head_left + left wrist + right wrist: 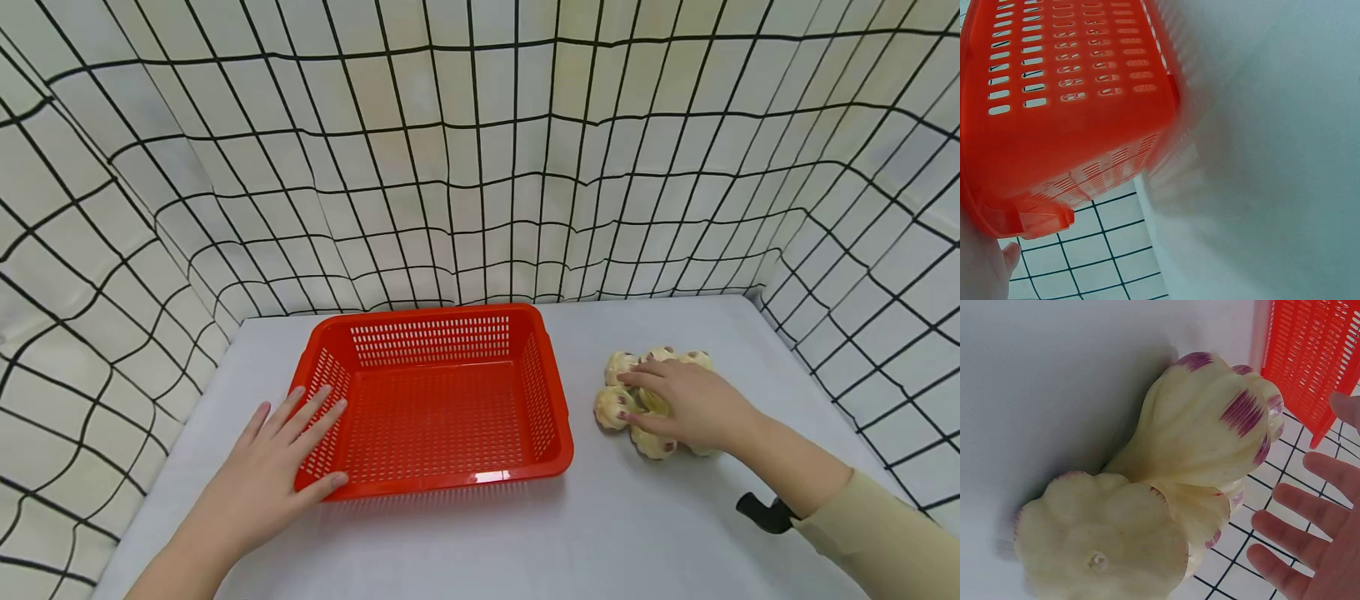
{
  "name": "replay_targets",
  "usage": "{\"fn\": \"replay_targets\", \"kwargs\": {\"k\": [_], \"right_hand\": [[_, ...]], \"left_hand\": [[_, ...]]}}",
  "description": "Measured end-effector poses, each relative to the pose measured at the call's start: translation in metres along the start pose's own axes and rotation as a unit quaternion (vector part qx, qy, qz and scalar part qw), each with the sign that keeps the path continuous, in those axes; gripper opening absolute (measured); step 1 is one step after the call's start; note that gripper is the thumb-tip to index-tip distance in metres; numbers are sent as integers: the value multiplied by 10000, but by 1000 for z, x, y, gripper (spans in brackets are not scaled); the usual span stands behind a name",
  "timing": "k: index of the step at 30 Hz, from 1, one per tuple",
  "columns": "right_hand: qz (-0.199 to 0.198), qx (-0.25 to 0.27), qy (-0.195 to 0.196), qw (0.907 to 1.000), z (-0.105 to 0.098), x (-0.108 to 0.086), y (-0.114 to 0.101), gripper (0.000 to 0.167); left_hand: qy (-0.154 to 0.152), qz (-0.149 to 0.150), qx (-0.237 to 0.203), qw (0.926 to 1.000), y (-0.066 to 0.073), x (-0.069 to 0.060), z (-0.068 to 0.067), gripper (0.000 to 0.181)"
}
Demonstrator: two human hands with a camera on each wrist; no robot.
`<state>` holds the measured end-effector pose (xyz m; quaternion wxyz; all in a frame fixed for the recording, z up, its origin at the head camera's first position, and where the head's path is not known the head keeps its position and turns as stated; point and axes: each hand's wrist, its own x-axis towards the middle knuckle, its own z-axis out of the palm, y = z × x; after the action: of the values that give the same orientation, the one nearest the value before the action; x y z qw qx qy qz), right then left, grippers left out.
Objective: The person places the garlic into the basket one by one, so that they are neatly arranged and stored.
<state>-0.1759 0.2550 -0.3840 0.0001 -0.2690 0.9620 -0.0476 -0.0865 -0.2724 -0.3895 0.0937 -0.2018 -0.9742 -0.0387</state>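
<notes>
A red plastic basket with slotted walls stands on the white table. My left hand rests with spread, straight fingers on its left rim; in the left wrist view only a little of that hand shows beside the basket. Several cream garlic bulbs with purple tips lie in a cluster right of the basket. Over them is my right hand, fingers extended. In the right wrist view, its separated fingers stand beside the bulbs, holding none.
Black netting over white cloth surrounds the back and both sides of the table. A small black object shows beneath the right wrist. The basket's far rim lies close to the back netting.
</notes>
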Motion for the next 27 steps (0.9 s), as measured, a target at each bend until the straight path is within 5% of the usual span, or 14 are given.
{"fn": "replay_targets", "kwargs": {"k": [17,27], "right_hand": [[269,45,-891,9957,5,30,-1,60],[240,-26,-1120,9934,9,37,-5,57]], "left_hand": [[-431,-196,-187,9987,0,1,7,85],[-348,-59,-140,9993,0,0,5,87]]}}
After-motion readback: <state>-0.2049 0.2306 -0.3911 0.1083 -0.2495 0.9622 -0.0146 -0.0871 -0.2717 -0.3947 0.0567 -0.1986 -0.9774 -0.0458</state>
